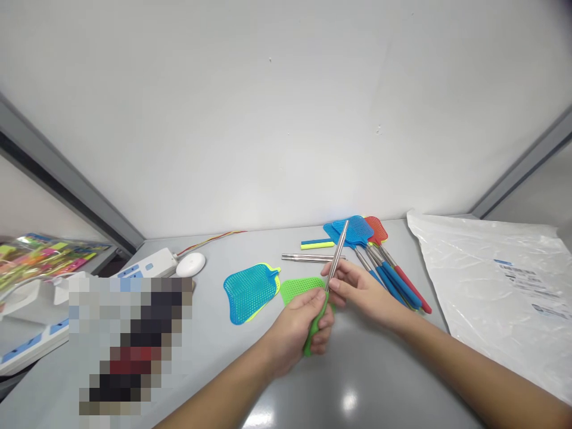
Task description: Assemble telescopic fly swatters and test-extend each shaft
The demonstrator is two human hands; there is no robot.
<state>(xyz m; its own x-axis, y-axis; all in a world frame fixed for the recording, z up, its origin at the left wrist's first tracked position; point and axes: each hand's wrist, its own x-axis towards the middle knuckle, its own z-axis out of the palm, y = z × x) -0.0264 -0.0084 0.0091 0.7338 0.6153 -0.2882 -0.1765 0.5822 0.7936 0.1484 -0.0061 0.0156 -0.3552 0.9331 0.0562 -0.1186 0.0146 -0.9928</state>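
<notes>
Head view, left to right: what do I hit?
White power strip → white disc → front blue swatter head → left hand gripping green handle → right hand on metal tube → red handle → plastic packaging.

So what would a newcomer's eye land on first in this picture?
Probably the green handle and metal rod, held by the left hand and right hand near centre. Next, the blue and red swatters beyond the right hand, and a blue mesh head lying left of centre.

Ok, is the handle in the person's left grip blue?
No, the left grip is around a green handle, while the blue handles lie farther right.
</notes>
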